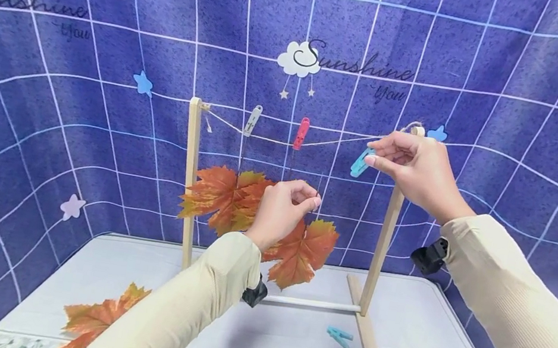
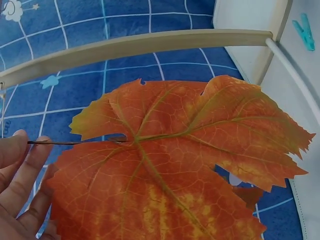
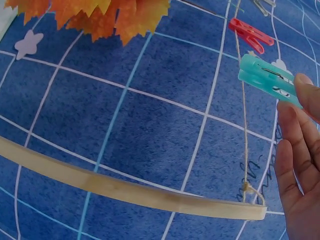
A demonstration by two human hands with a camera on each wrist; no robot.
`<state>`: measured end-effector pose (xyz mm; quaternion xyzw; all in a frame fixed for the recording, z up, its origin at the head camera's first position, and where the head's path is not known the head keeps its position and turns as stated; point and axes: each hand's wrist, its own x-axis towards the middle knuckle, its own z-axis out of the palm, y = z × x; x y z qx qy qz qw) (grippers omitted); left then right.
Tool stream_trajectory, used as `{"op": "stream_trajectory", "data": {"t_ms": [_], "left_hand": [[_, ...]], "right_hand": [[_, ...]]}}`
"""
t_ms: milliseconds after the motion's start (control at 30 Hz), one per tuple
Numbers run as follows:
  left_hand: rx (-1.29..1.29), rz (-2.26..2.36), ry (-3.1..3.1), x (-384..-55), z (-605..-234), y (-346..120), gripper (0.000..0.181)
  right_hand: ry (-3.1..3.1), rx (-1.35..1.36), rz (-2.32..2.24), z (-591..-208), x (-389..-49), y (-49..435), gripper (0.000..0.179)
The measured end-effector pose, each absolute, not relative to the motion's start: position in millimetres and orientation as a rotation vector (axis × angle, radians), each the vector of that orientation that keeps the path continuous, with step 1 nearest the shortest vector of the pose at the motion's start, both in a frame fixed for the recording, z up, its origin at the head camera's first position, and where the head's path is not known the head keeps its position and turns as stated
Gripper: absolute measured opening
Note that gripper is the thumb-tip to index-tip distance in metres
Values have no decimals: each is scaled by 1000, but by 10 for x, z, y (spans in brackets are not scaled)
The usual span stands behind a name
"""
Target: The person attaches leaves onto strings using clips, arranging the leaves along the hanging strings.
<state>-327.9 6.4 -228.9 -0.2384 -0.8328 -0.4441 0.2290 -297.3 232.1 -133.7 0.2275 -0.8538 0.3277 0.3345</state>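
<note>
My left hand (image 1: 281, 210) pinches the thin dark stem of an orange artificial leaf (image 1: 301, 255), below the string (image 1: 335, 142). In the left wrist view this leaf (image 2: 165, 150) spreads out from the fingertips. My right hand (image 1: 422, 171) holds a light-blue clothespin (image 1: 360, 164) between thumb and fingers, close to the string near the right post. Its jaw end points away from the fingers in the right wrist view. On the string, a grey clothespin (image 1: 252, 121) and a red clothespin (image 1: 302, 133) hold stems of hanging leaves (image 1: 218, 198), partly hidden behind my left hand.
The string is tied between the left post (image 1: 193, 149) and right post (image 1: 383, 250) of a wooden stand. Another blue clothespin (image 1: 339, 336) lies on the white table (image 1: 422, 340) by the stand's right foot. One more leaf (image 1: 98, 315) lies at the front left, partly behind my sleeve.
</note>
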Motion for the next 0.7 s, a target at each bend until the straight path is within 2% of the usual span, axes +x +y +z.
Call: {"op": "stream_trajectory", "data": {"t_ms": [700], "left_hand": [[-598, -1264, -2265, -3509, -2040, 349, 16]], "right_hand": [[-2210, 567, 798, -1055, -3172, 2181, 17]]}}
